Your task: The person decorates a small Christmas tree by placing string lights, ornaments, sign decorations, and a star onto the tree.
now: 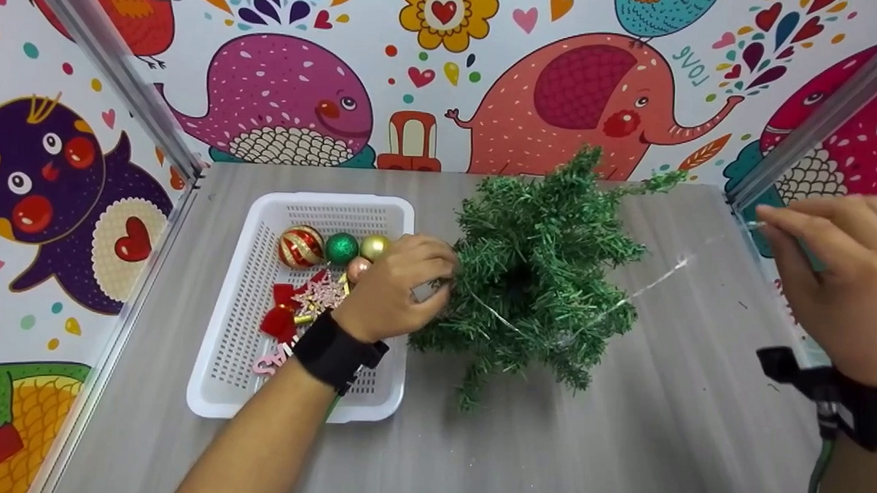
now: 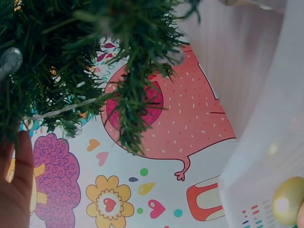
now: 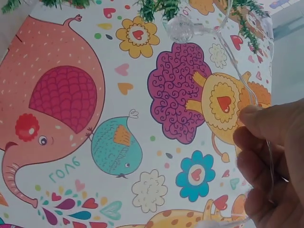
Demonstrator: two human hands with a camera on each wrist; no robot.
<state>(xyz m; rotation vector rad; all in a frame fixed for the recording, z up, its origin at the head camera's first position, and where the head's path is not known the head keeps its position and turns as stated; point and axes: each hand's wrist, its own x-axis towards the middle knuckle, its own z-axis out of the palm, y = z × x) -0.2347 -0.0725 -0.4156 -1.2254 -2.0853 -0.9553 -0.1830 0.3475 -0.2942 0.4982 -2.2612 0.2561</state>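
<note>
A small green artificial Christmas tree (image 1: 547,257) stands in the middle of the table. My right hand (image 1: 839,275) is raised to the right of it, pinching a clear string of fairy lights (image 1: 656,283) between thumb and fingers. The string runs down from there to the tree's right side. In the right wrist view a clear bulb (image 3: 180,29) hangs from the wire above the fingers. My left hand (image 1: 408,282) is at the tree's left side, its fingertips pinching the wire (image 2: 66,110) where it meets the branches; the needles partly hide those fingertips.
A white basket (image 1: 220,341) stands left of the tree, under my left forearm. Inside lie a red-and-gold striped ball (image 1: 301,247), a green ball (image 1: 341,248), a gold ball (image 1: 375,247), red bows (image 1: 280,321) and a pink snowflake (image 1: 320,293). Cartoon-printed panels enclose the table.
</note>
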